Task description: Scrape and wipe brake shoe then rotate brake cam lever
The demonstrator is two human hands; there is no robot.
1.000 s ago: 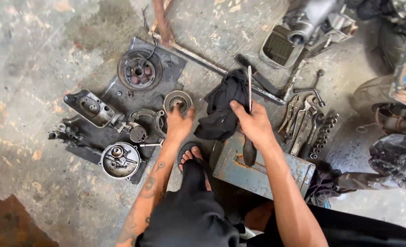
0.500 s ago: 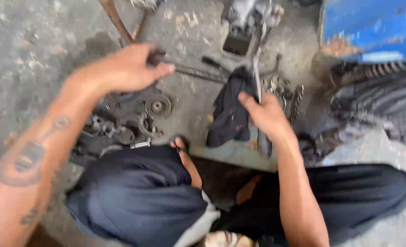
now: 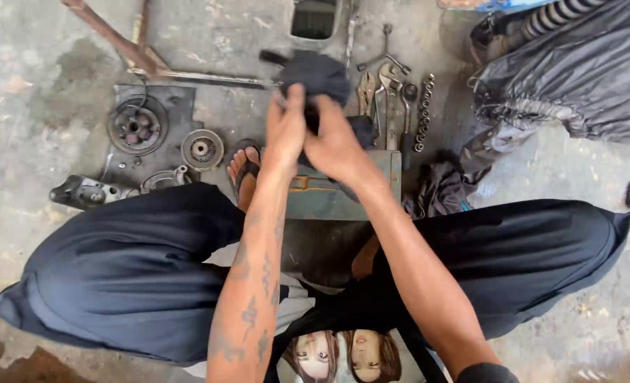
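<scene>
Both of my hands are together in front of me, over a grey-green metal toolbox (image 3: 372, 186). My left hand (image 3: 284, 133) and my right hand (image 3: 336, 145) both grip a dark, greasy rag (image 3: 317, 75) that bunches up above my fingers. Whether something is wrapped inside the rag is hidden. My sandalled foot (image 3: 242, 170) rests on the concrete just left of the toolbox. My legs in dark trousers spread to both sides.
Greasy engine parts lie at the left: a clutch drum (image 3: 135, 128), a round pulley (image 3: 201, 150) and a small casing (image 3: 84, 191). Several spanners and sockets (image 3: 400, 106) lie right of the rag. A rusty metal bar (image 3: 109, 35) and a black plastic cover (image 3: 570, 78) lie farther off.
My left hand has come back from the parts on the left and joined my right hand on the rag. The long metal tool is no longer seen in my right hand. The view has tilted down.
</scene>
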